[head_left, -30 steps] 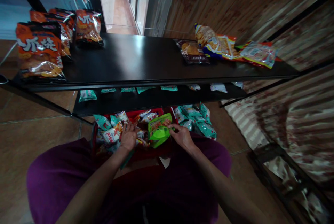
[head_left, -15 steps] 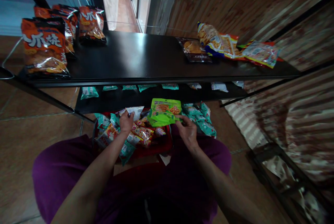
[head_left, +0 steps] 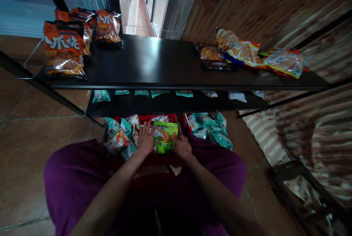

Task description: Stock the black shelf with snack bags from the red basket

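Over the red basket (head_left: 172, 118), and the green bag (head_left: 165, 137) is pinched by the right hand (head_left: 183, 146); the left hand (head_left: 146, 138) is laid open, nothing gripped. Left above the basket, "爪烧" is read on an orange bag (head_left: 63, 50).

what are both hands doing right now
Left hand: open, at the left edge of the green bag.
Right hand: curled at the green bag's right edge; grip cannot be told.

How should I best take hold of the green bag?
I'd pinch the green bag by its right edge, coming from the right. Its printed face is turned up, its shape looks flat, and the right hand is at that edge, while the left hand crowds the opposite side.
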Tool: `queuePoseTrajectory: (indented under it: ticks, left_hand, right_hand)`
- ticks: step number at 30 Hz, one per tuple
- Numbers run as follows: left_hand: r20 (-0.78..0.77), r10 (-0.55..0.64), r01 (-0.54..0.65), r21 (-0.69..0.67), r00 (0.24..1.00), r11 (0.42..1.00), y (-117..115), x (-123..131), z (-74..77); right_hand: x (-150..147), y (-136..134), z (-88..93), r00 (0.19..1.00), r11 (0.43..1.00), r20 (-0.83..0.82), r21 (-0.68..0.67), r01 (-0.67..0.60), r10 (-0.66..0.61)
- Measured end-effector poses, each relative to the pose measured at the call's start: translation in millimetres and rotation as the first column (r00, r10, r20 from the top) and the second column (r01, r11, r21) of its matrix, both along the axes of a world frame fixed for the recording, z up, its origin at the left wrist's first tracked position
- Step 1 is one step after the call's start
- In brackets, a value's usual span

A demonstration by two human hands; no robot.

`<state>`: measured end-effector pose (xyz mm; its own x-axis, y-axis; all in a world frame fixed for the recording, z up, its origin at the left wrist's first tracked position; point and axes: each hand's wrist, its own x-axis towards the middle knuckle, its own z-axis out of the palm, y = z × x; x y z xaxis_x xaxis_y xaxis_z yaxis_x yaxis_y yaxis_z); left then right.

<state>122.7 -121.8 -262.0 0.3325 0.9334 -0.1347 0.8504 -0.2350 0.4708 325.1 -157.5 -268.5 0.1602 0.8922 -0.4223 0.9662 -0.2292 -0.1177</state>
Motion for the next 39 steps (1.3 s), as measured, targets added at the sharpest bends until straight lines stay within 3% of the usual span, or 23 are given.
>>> queuePoseTrajectory:
  ticks: [2, 3, 5, 7, 8, 9, 11, 14, 17, 23, 29, 32, 35, 37, 39]
  left_hand:
    - [0.044, 0.165, -0.169, 0.104, 0.985, 0.980, -9.6, -17.8, 12.7]
    - [0.066, 0.294, -0.301, 0.143, 0.953, 0.943, -15.6, -29.6, 16.3]
    - [0.111, 0.556, -0.567, 0.142, 0.824, 0.811, -29.8, -54.6, 15.9]
    - [0.103, 0.725, -0.727, -0.021, 0.681, 0.686, -44.6, -75.4, 5.3]
    - [0.085, 0.777, -0.763, -0.152, 0.624, 0.629, -51.1, -82.5, -2.7]
    - [0.075, 0.805, -0.763, -0.280, 0.588, 0.583, -56.3, -87.0, -11.3]
    - [0.064, 0.843, -0.760, -0.401, 0.534, 0.511, -61.5, -89.1, -27.3]
    - [0.103, 0.840, -0.747, -0.410, 0.533, 0.524, -58.3, -81.4, -40.6]
    - [0.124, 0.804, -0.711, -0.401, 0.582, 0.577, -52.4, -71.0, -40.8]
    - [0.171, 0.764, -0.639, -0.452, 0.623, 0.622, -56.1, -51.5, -30.6]
    - [0.378, 0.702, -0.538, -0.457, 0.603, 0.708, -51.1, -37.9, -22.5]
    - [0.520, 0.686, -0.466, -0.503, 0.509, 0.728, -45.6, -26.2, -18.4]
    - [0.652, 0.690, -0.369, -0.585, 0.315, 0.722, -41.2, -5.3, -16.3]
    - [0.674, 0.725, -0.285, -0.673, 0.143, 0.682, -39.4, 11.2, -17.5]
    - [0.616, 0.788, -0.199, -0.772, 0.004, 0.604, -39.4, 25.7, -21.4]
  right_hand:
    - [-13.0, 5.1, 7.0, 0.993, 0.979, -0.028, 0.175, -0.106, 0.112]
    - [-23.4, 7.9, 9.6, 0.978, 0.952, -0.076, 0.254, -0.170, 0.195]
    - [-51.2, 13.1, 11.2, 0.907, 0.891, -0.195, 0.346, -0.293, 0.373]
    - [-84.7, 16.4, 7.0, 0.810, 0.852, -0.292, 0.310, -0.423, 0.508]
    - [-101.4, 17.3, 2.9, 0.790, 0.855, -0.330, 0.248, -0.455, 0.516]
    - [-116.5, 17.7, -2.1, 0.806, 0.877, -0.346, 0.171, -0.449, 0.480]
    - [-138.7, 18.2, -12.3, 0.859, 0.908, -0.326, 0.001, -0.418, 0.395]
    - [-145.8, 18.7, -21.5, 0.884, 0.920, -0.305, -0.057, -0.388, 0.354]
    - [-129.3, 18.4, -18.3, 0.881, 0.925, -0.310, -0.016, -0.381, 0.357]
    - [-93.5, 16.4, 8.5, 0.895, 0.943, -0.312, 0.016, -0.332, 0.320]
    - [-79.1, 13.5, 34.8, 0.906, 0.942, -0.263, 0.147, -0.302, 0.331]
    - [-69.8, 12.9, 47.7, 0.919, 0.930, -0.206, 0.228, -0.288, 0.335]
    - [-57.3, 13.1, 59.6, 0.944, 0.921, -0.115, 0.285, -0.266, 0.308]
    - [-49.1, 13.7, 64.6, 0.955, 0.918, -0.057, 0.297, -0.262, 0.291]
    - [-43.0, 14.2, 66.3, 0.954, 0.917, -0.024, 0.285, -0.280, 0.299]
